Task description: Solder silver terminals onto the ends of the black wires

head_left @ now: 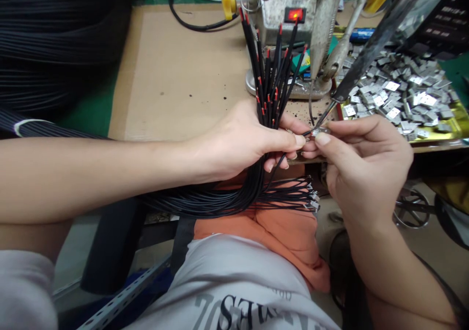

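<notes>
We see a small silver metal terminal [318, 132] at the end of a thin black wire, held above the counter's front edge between the two hands. The right hand [361, 166] forms a tight grip, with thumb and forefinger pressed together, pinching the terminal. The left hand [238, 142] closes its grip around a fanned bundle of thin black wires [271, 91], whose red-tipped ends point upward and whose lower lengths curve down and right. Those lengths end in a cluster of silver wire terminals [311, 198] below the hands, over an orange cloth [282, 237] on the person's lap. A long dark tool with a slender metal tip [370, 59] reaches down just beside the pinched terminal. To the right, a gold-lined tray [454, 125] holds a heap of loose silver metal terminals [403, 95]. Beyond the hands, a grey bench machine [278, 17] with a lit red switch [295, 14] stands on a tan cardboard sheet [176, 76] covering the counter, and a large coil of black wire [54, 42] lies at the left.
</notes>
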A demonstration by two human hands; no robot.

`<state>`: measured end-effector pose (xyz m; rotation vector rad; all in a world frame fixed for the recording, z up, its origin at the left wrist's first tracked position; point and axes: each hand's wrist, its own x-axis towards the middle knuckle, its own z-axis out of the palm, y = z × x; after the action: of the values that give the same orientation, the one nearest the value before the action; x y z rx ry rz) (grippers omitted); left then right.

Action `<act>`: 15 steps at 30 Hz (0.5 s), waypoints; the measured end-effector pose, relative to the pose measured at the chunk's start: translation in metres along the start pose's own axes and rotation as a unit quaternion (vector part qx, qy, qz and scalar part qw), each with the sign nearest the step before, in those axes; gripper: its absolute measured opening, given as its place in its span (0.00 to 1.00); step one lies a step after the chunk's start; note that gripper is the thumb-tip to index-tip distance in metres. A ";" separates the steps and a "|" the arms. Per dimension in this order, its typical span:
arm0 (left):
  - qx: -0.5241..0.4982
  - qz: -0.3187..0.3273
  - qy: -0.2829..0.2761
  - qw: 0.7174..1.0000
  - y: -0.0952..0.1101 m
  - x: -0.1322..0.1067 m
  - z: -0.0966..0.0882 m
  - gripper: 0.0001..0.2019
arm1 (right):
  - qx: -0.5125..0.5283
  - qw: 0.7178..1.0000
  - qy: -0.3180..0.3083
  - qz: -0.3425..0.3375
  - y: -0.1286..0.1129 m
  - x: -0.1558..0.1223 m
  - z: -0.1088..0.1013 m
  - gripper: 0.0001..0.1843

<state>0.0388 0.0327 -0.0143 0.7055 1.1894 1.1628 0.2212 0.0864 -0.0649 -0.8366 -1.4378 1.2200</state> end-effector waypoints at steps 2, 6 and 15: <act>-0.004 0.001 0.000 1.000 0.000 0.000 -0.001 0.09 | -0.002 1.000 0.001 -0.004 -0.001 0.000 0.001 0.11; -0.003 -0.004 0.008 1.000 0.001 -0.001 0.000 0.09 | -0.030 0.999 0.006 -0.018 -0.003 -0.001 0.003 0.10; -0.013 -0.002 0.004 1.000 0.000 0.000 -0.001 0.09 | -0.038 0.998 0.018 -0.036 -0.007 -0.002 0.006 0.10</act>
<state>0.0376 0.0326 -0.0151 0.6791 1.1808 1.1756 0.2166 0.0814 -0.0588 -0.8453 -1.4806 1.0972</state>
